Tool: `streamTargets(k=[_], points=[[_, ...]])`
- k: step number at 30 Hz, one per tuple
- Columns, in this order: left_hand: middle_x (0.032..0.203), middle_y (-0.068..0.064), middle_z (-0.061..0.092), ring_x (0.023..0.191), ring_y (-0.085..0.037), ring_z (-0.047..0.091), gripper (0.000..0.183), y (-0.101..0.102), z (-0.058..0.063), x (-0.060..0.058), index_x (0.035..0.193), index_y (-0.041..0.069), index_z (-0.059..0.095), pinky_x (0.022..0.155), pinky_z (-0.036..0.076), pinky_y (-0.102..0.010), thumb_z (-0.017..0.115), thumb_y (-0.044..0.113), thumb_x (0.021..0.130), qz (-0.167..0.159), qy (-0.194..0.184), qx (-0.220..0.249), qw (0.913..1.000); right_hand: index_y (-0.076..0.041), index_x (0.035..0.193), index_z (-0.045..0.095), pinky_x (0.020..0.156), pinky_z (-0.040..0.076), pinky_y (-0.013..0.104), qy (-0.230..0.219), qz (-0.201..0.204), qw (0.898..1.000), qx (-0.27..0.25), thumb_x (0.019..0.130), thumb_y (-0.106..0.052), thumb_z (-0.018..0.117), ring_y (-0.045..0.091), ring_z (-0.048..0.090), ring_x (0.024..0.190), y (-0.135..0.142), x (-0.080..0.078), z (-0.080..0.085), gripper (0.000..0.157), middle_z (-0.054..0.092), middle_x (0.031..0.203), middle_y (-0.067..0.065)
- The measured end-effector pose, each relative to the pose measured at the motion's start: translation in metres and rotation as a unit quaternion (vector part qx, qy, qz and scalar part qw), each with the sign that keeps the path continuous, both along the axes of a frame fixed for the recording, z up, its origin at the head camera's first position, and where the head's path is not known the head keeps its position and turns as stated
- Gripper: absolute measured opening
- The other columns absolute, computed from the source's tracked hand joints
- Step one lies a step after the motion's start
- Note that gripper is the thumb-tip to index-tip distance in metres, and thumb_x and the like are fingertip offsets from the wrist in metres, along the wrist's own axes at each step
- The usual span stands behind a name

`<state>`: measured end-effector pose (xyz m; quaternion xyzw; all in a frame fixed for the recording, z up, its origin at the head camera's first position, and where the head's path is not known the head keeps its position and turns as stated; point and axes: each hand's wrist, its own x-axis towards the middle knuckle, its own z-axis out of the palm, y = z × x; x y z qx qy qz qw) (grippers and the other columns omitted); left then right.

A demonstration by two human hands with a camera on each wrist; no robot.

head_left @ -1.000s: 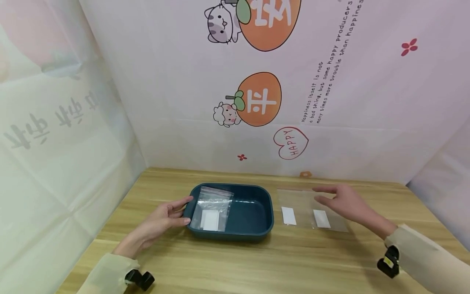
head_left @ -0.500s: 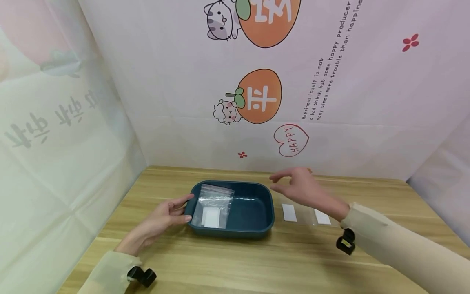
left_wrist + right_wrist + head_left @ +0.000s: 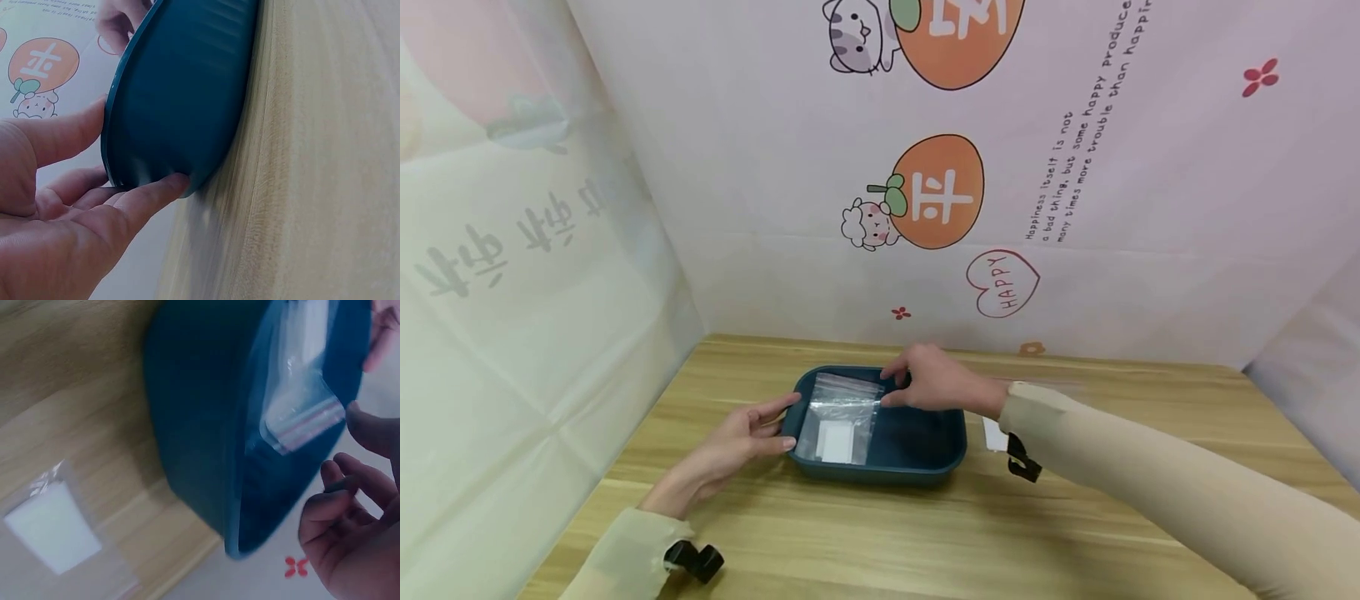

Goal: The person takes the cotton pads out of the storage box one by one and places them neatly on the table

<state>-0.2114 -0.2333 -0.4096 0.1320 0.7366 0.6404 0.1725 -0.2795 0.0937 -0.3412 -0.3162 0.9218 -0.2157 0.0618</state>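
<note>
A dark blue plastic bin stands on the wooden table. My left hand holds its left end, thumb and fingers spread against the outside wall, as the left wrist view of the bin also shows. Inside, at the left, lies a clear zip bag with a white card in it. My right hand is over the bin's back right, fingers loosely bent. In the right wrist view its thumb comes right at the zip edge of the bag, with nothing between thumb and fingers.
Right of the bin, a clear bag with a white card lies flat on the table; my right sleeve covers most of that area in the head view. A printed cloth hangs behind the table's back edge.
My right hand has moved left from above the bags on the table to over the bin, beside the bag inside. My left hand has stayed at the bin's left end.
</note>
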Motion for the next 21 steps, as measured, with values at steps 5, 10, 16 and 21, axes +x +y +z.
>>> streamTargets(k=[5, 10, 16, 21], points=[[0.171, -0.020, 0.021, 0.151, -0.044, 0.031, 0.075, 0.000, 0.000, 0.000, 0.164, 0.001, 0.033, 0.114, 0.043, -0.042, 0.072, 0.004, 0.099, 0.002, 0.001, -0.004, 1.0000, -0.005, 0.130, 0.076, 0.062, 0.043, 0.026, -0.021, 0.028, 0.998, 0.052, 0.090, -0.031, 0.087, 0.012, 0.049, 0.065, -0.018, -0.006, -0.014, 0.049, 0.063, 0.079, -0.001], [0.171, -0.020, 0.021, 0.151, -0.044, 0.030, 0.077, 0.000, 0.001, -0.001, 0.164, 0.002, 0.033, 0.114, 0.042, -0.043, 0.074, 0.006, 0.099, -0.001, 0.002, -0.005, 1.0000, 0.000, 0.135, 0.070, 0.051, 0.021, 0.026, -0.046, 0.042, 0.996, 0.066, 0.093, -0.029, 0.085, 0.010, 0.022, 0.050, -0.029, -0.007, -0.026, 0.054, 0.033, 0.057, -0.006], [0.171, -0.022, 0.020, 0.150, -0.044, 0.031, 0.077, 0.000, 0.001, -0.001, 0.164, 0.000, 0.032, 0.114, 0.043, -0.042, 0.073, 0.004, 0.099, -0.003, 0.002, -0.002, 1.0000, -0.003, 0.145, 0.063, 0.053, 0.027, 0.027, -0.078, 0.037, 0.992, 0.090, 0.099, -0.029, 0.078, 0.010, 0.029, 0.052, -0.040, -0.006, -0.035, 0.055, 0.038, 0.061, -0.006], [0.171, -0.022, 0.019, 0.151, -0.044, 0.030, 0.077, -0.001, 0.001, -0.001, 0.164, -0.001, 0.032, 0.114, 0.043, -0.043, 0.073, 0.005, 0.099, -0.006, 0.003, -0.002, 1.0000, -0.003, 0.146, 0.062, 0.057, 0.034, 0.026, -0.079, 0.027, 0.991, 0.104, 0.100, -0.030, 0.076, 0.010, 0.043, 0.061, -0.046, -0.005, -0.041, 0.055, 0.047, 0.069, -0.005]])
